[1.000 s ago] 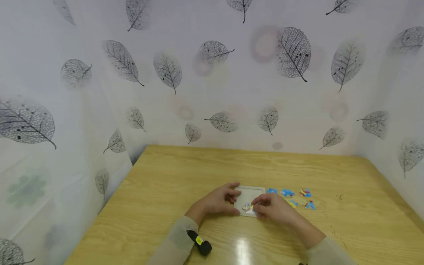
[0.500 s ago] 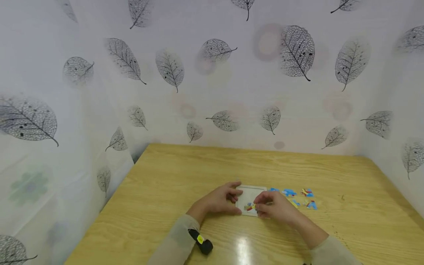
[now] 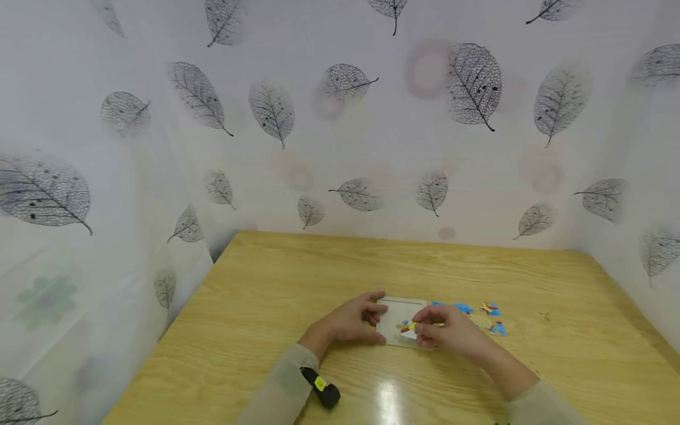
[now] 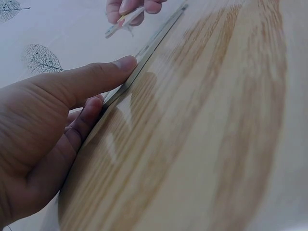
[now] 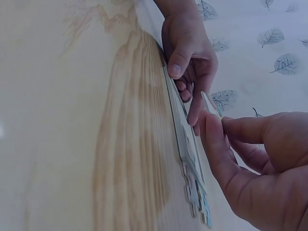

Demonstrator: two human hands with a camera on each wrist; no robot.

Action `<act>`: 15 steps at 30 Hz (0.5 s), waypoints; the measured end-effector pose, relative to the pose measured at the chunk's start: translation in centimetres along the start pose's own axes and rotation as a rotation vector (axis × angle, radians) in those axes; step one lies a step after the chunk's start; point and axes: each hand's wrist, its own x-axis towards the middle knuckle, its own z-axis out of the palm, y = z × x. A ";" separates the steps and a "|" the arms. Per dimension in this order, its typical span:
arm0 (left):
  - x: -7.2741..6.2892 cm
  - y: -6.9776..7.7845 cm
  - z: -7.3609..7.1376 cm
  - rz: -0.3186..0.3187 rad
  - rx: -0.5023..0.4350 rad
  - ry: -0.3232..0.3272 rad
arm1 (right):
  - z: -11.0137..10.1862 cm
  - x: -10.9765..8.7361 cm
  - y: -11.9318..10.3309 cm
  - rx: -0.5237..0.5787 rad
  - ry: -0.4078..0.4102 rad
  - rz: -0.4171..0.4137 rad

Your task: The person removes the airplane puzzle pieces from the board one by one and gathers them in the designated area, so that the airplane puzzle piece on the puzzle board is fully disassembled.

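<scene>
My left hand rests at the left side of a shallow white puzzle tray, its thumb at the near corner and its forefinger at the far one. In the left wrist view the left thumb lies nearly straight against the tray's edge. Over the tray's near right part, my right hand pinches a puzzle piece with yellow, red and blue print between thumb and fingertips. The right wrist view shows this piece edge-on, tilted above the tray. The right hand hides part of the tray.
More jigsaw pieces lie right of the tray, among them a blue one, a red-yellow-blue one and another. The wooden table meets a leaf-patterned curtain behind. A black strap circles the left sleeve.
The right hand has drawn slightly rightward with the piece, whose coloured print now shows more. The left hand keeps its place at the tray.
</scene>
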 end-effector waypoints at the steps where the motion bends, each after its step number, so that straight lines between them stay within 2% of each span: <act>1: 0.0 0.0 -0.1 -0.002 0.002 0.003 | -0.2 0.0 0.1 0.002 -0.001 -0.004; 7: -0.1 0.2 -0.2 -0.001 0.000 0.005 | -0.9 -0.8 0.1 -0.005 0.010 -0.007; 15: 0.1 0.1 0.0 0.019 0.016 -0.006 | -2.0 -2.4 0.6 0.054 0.032 0.013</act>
